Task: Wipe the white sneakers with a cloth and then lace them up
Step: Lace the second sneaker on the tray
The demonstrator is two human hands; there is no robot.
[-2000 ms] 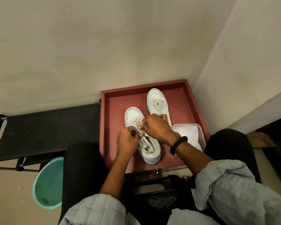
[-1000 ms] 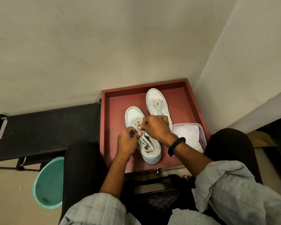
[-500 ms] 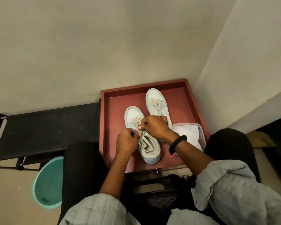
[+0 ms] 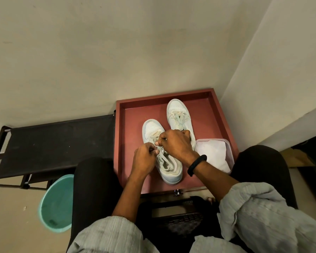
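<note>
Lacing step: left grip [image 4: 144, 158] and right grip [image 4: 175, 145] both pinch the lace [image 4: 160, 150] of the near sneaker [image 4: 172, 177] lying just beneath them; next, likely, thread the upper eyelets and pull snug.

The left grip [image 4: 145, 157], fingers curled, is pinching a pale flat lace [image 4: 161, 150] over the tongue of the nearer white low-top sneaker [image 4: 170, 169]. The right grip [image 4: 175, 145], with a black band [image 4: 197, 165] at its wrist, is pinching the same lace just beside it. This sneaker is lying toe away from the person on a red-brown square wooden tray with a raised rim [image 4: 118, 143]. The second white sneaker [image 4: 178, 114] is sitting further back, laced. A folded white cloth [image 4: 212, 152] is resting in a translucent box [image 4: 230, 150] on the tray's right side. A teal plastic basin [image 4: 57, 203] is standing on the floor at left.
</note>
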